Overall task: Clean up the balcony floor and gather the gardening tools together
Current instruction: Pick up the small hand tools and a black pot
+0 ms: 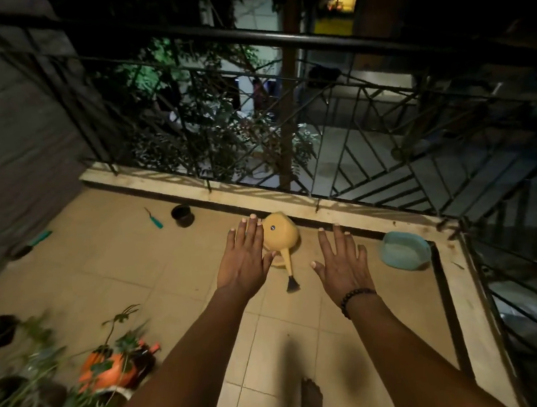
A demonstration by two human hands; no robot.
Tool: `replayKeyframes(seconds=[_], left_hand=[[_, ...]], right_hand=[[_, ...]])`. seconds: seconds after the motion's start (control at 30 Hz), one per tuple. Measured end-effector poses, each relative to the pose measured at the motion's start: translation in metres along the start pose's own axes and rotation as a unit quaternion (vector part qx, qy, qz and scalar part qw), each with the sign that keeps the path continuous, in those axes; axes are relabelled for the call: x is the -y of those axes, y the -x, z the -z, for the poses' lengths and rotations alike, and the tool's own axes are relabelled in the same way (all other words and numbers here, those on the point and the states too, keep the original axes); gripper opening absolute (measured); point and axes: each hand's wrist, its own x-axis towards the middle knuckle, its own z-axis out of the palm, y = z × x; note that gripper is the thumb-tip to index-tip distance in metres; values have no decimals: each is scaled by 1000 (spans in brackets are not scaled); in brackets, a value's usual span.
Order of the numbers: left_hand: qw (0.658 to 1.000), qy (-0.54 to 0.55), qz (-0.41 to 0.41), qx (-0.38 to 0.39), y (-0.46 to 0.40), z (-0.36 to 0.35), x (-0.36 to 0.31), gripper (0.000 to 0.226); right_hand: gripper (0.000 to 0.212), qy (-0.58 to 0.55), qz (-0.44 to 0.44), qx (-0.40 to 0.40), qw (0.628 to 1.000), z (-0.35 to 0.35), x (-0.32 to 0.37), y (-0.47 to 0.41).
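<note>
Two open hands, left hand [244,258], right hand [342,261], watering can [279,236] between, ungripped

Beige tiled floor [111,264]; black iron railing [312,39] — night beyond

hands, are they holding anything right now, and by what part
Nothing is held. Both the left hand and right hand are spread open above the yellow watering can on the floor.
</note>
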Motion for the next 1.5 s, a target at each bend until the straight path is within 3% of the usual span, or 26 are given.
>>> replayKeyframes(seconds=[0.43,0.73,1.33,1.5], left_hand=[[992,-10,124,-22,-78,18,11,71],[981,-2,191,20,-86,2,39,71],[975,-3,223,18,-218,-15,211,71],[969,0,240,51,-248,-38,247,71]], right_hand=[[72,9,119,-10,993,10,-10,-130],[72,10,193,1,981,-6,26,-182],[71,-1,238,18,971,-21,167,-364],[70,-3,243,31,969,-40,194,-401]])
